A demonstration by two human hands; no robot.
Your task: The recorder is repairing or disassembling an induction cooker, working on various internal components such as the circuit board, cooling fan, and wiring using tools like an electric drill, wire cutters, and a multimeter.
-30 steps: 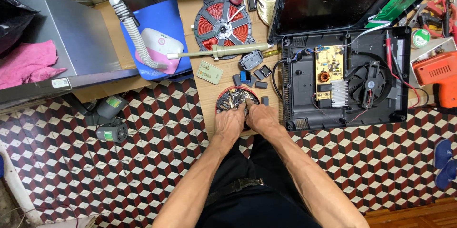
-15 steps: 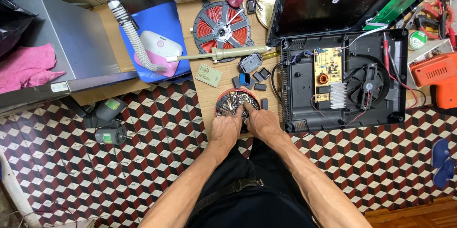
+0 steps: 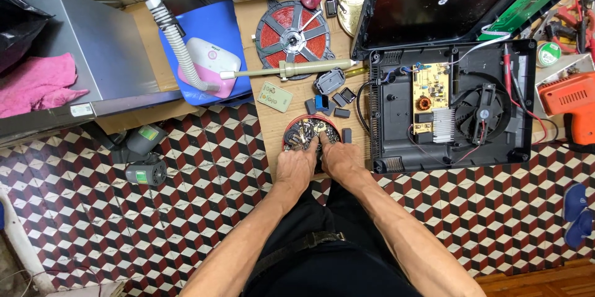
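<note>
A small round red dish [image 3: 287, 137] full of small metal parts sits at the near edge of a wooden board [image 3: 273, 129]. My left hand [image 3: 296, 165] rests on the dish's near left rim with its fingertips among the parts. My right hand [image 3: 339, 159] lies beside it, index finger stretched into the dish. Whether either hand pinches a part is hidden by the fingers. Just beyond the dish lie several small black components [image 3: 334, 103] and a little green board [image 3: 276, 97].
An opened black cooker base [image 3: 396, 129] with a yellow circuit board [image 3: 429, 95] and fan [image 3: 483, 111] lies to the right. Behind are a red copper coil [image 3: 291, 31], a beige tube tool [image 3: 291, 69], a lamp base [image 3: 211, 64] and an orange drill [image 3: 567, 101]. A green-black device [image 3: 145, 170] is on the tiled floor.
Both hands stay at the red dish. The fingertips have shifted slightly among the parts, and the right index finger reaches a little deeper.
</note>
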